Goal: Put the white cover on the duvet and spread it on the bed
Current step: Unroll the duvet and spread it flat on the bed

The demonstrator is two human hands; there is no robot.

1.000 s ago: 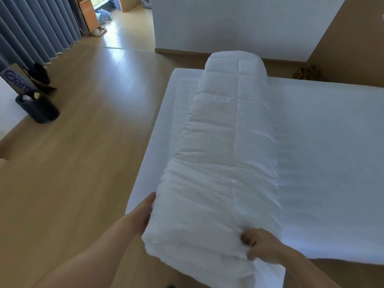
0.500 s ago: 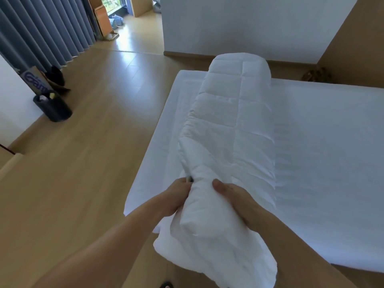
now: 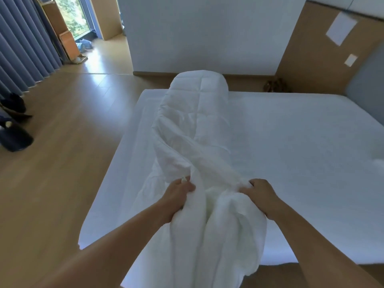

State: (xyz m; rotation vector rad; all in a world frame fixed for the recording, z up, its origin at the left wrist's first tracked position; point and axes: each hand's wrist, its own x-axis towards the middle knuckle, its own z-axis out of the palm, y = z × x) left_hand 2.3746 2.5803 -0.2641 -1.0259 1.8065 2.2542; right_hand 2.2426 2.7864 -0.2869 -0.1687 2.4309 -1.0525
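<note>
A white quilted duvet [image 3: 197, 113], folded into a long roll, lies lengthwise along the left part of the bed [image 3: 301, 146]. Its near end is bunched and hangs over the bed's front edge. My left hand [image 3: 178, 194] grips a fold of white fabric on the left of that end, where a small tie or tab shows. My right hand [image 3: 259, 194] grips the bunched fabric on the right. I cannot tell apart the cover and the duvet in the white folds.
Wooden floor [image 3: 62, 163] runs along the left of the bed. A dark bin [image 3: 14, 136] and dark bags stand at the far left by grey curtains [image 3: 22, 48]. A white wall [image 3: 203, 34] and a brown headboard panel [image 3: 324, 53] stand beyond the bed.
My hands left the roll's sides, came together on its near end and have now drawn apart, opening the bunched fabric. The view has tilted up.
</note>
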